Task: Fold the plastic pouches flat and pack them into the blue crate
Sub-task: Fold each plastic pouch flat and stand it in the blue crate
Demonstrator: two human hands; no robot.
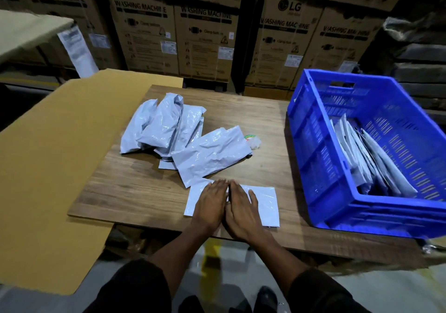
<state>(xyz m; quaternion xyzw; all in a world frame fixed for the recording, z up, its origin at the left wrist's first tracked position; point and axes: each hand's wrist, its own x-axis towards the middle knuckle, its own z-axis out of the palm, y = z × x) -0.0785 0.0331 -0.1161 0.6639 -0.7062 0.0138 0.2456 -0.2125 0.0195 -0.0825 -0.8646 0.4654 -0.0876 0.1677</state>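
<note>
Head view is showing, at the far left, a brown cardboard sheet lying partly under the wooden table and sticking out past its left edge. Moving right, a loose heap of pale grey plastic pouches is sitting on the middle of the table, some puffed and crumpled, one lying flatter toward me. Just beside the heap's right edge a small scrap of clear wrapping is lying on the wood. Near the table's front edge I am pressing one folded pouch flat: my left hand is lying on its left part, fingers straight and together, and my right hand is lying just beside it, touching it, fingers likewise straight, thumb spread a little to the right. Neither hand is gripping anything. Further right the blue crate is standing on the table, tilted in the frame, with several flattened pouches standing on edge inside it, leaning against one another. Behind everything, washing machine cartons are standing in a row
</note>
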